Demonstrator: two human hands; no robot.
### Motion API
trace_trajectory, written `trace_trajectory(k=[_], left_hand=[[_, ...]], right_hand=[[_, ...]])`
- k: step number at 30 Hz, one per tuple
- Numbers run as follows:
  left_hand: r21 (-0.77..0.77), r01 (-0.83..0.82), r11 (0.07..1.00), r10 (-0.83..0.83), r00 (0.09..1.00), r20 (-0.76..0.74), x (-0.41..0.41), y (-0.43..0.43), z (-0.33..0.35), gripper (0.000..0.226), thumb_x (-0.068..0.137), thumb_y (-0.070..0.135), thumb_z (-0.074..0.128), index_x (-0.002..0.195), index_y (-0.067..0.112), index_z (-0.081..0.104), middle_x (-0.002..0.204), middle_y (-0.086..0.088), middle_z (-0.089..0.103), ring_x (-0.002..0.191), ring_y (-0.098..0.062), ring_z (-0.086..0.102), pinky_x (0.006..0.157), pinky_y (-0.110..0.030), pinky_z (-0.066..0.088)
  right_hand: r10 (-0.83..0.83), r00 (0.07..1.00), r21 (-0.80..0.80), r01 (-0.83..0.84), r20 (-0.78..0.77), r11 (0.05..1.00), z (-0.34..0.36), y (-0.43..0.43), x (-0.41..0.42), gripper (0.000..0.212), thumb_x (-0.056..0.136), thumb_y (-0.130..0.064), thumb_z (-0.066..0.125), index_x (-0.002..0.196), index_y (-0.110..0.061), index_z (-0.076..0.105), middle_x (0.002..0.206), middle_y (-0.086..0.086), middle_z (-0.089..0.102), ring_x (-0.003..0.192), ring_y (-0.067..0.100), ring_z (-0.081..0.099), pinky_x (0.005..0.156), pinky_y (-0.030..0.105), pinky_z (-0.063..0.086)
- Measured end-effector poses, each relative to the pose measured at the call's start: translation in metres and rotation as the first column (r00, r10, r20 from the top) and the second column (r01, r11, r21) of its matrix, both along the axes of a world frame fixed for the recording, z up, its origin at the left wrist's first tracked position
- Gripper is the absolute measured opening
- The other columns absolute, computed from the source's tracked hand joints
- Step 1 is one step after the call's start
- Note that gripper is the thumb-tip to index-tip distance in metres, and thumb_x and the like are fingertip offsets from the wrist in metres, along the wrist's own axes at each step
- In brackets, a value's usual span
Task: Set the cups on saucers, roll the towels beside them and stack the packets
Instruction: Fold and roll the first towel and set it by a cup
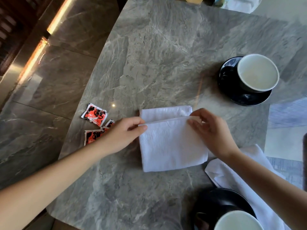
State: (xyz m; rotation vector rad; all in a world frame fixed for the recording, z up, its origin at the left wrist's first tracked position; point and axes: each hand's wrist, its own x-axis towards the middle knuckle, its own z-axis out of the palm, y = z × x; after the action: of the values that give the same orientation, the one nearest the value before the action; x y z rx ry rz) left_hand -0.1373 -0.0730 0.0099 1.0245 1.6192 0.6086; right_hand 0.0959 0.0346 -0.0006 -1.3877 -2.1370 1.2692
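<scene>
Left hand pinches the left end of the folded-over edge of the white rectangular cloth towel, thumb and index fingertip on the hem. Right hand pinches the right end of the same edge, fingers curled over it. Both hands are clamped on this towel. It lies flat on the grey marble tabletop, spanning from one grip to the other and running from the grips back toward the person. A strip of the lower layer shows just beyond the grips.

Left of the left grip are three red-and-black square paper packets, loose and not stacked. The first packet is left and beyond, the second packet is partly hidden by the left wrist, and the third packet is mostly hidden by the hand.

Right of and beyond the right grip, well apart, a dark round cup with pale inside stands upright on a black round saucer. Under the right forearm is a second white cloth towel, unrolled. Just beside it and nearer the person, a second cup sits on a second black saucer, cut off by the bottom edge.
</scene>
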Motion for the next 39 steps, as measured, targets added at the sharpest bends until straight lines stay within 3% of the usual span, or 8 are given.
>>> trace_trajectory(k=[4, 9, 14, 26, 31, 34, 36, 39], left_hand=[[0.104, 0.069, 0.992, -0.038, 0.96, -0.278, -0.018, 0.016, -0.009, 0.023, 0.093, 0.022, 0.054, 0.07, 0.023, 0.058, 0.058, 0.01, 0.045, 0.059, -0.006, 0.041, 0.063, -0.029, 0.032], [0.103, 0.144, 0.984, -0.074, 0.864, -0.499, -0.025, 0.032, -0.009, 0.024, 0.091, 0.032, 0.053, 0.067, 0.029, 0.053, 0.053, 0.005, 0.049, 0.052, -0.007, 0.044, 0.057, -0.028, 0.034], [0.042, 0.201, 0.979, -0.142, 0.81, -0.568, -0.021, 0.038, -0.013, 0.027, 0.092, 0.033, 0.048, 0.075, 0.015, 0.058, 0.063, -0.004, 0.059, 0.065, -0.026, 0.053, 0.063, -0.036, 0.043], [0.012, 0.203, 0.979, -0.151, 0.766, -0.625, -0.02, 0.044, -0.016, 0.028, 0.091, 0.038, 0.047, 0.076, 0.017, 0.057, 0.058, 0.004, 0.052, 0.065, -0.025, 0.051, 0.054, -0.029, 0.034], [0.253, 0.169, 0.952, 0.034, 0.768, -0.64, -0.018, 0.033, -0.008, 0.029, 0.088, 0.036, 0.055, 0.107, 0.014, 0.049, 0.097, 0.0, 0.062, 0.086, -0.023, 0.059, 0.076, -0.036, 0.046], [0.232, 0.429, 0.873, -0.107, 0.632, -0.768, 0.001, 0.013, -0.003, 0.053, 0.084, 0.047, 0.044, 0.125, 0.014, 0.044, 0.125, -0.003, 0.053, 0.117, -0.022, 0.05, 0.102, -0.037, 0.032], [0.126, 0.565, 0.816, -0.246, 0.535, -0.808, 0.019, 0.0, -0.006, 0.071, 0.085, 0.055, 0.036, 0.14, 0.011, 0.034, 0.144, -0.004, 0.041, 0.136, -0.021, 0.037, 0.115, -0.039, 0.015], [0.006, 0.605, 0.797, -0.314, 0.422, -0.851, 0.035, -0.01, -0.018, 0.081, 0.089, 0.061, 0.028, 0.148, 0.006, 0.019, 0.158, -0.009, 0.018, 0.146, -0.022, 0.015, 0.119, -0.046, 0.015]], right_hand=[[-0.002, 0.996, 0.165, -0.013, 0.094, 0.986, -0.005, 0.017, -0.015, 0.008, 0.087, -0.035, 0.061, 0.084, -0.028, 0.062, 0.064, -0.013, 0.057, 0.063, 0.008, 0.053, 0.057, 0.031, 0.043], [-0.023, 0.984, 0.246, -0.022, 0.178, 0.969, -0.016, 0.032, -0.023, 0.016, 0.086, -0.04, 0.06, 0.081, -0.025, 0.062, 0.061, -0.017, 0.053, 0.063, 0.01, 0.052, 0.05, 0.023, 0.033], [-0.017, 0.981, 0.246, -0.031, 0.193, 0.969, -0.024, 0.031, -0.021, 0.015, 0.084, -0.039, 0.06, 0.08, -0.025, 0.062, 0.063, -0.017, 0.053, 0.064, 0.008, 0.052, 0.05, 0.024, 0.032], [-0.045, 0.975, 0.202, 0.0, 0.216, 0.979, -0.024, 0.034, -0.026, 0.01, 0.083, -0.038, 0.062, 0.087, -0.031, 0.055, 0.06, -0.014, 0.05, 0.06, 0.004, 0.049, 0.052, 0.026, 0.031], [0.029, 0.983, 0.434, -0.105, 0.179, 0.895, -0.005, 0.025, -0.025, 0.026, 0.084, -0.038, 0.062, 0.106, -0.026, 0.056, 0.101, -0.008, 0.052, 0.089, 0.012, 0.053, 0.056, 0.031, 0.047], [0.311, 0.918, 0.508, -0.396, 0.246, 0.765, -0.001, 0.011, -0.023, 0.044, 0.088, -0.043, 0.053, 0.123, -0.017, 0.056, 0.122, 0.003, 0.055, 0.115, 0.023, 0.052, 0.086, 0.039, 0.051], [0.455, 0.799, 0.449, -0.598, 0.393, 0.664, -0.006, -0.003, -0.024, 0.064, 0.09, -0.05, 0.044, 0.138, -0.008, 0.046, 0.143, 0.011, 0.047, 0.136, 0.027, 0.039, 0.112, 0.04, 0.034], [0.504, 0.664, 0.319, -0.727, 0.552, 0.608, -0.017, -0.015, -0.023, 0.078, 0.092, -0.057, 0.032, 0.148, -0.003, 0.025, 0.157, 0.013, 0.019, 0.147, 0.027, 0.013, 0.12, 0.041, 0.014]])
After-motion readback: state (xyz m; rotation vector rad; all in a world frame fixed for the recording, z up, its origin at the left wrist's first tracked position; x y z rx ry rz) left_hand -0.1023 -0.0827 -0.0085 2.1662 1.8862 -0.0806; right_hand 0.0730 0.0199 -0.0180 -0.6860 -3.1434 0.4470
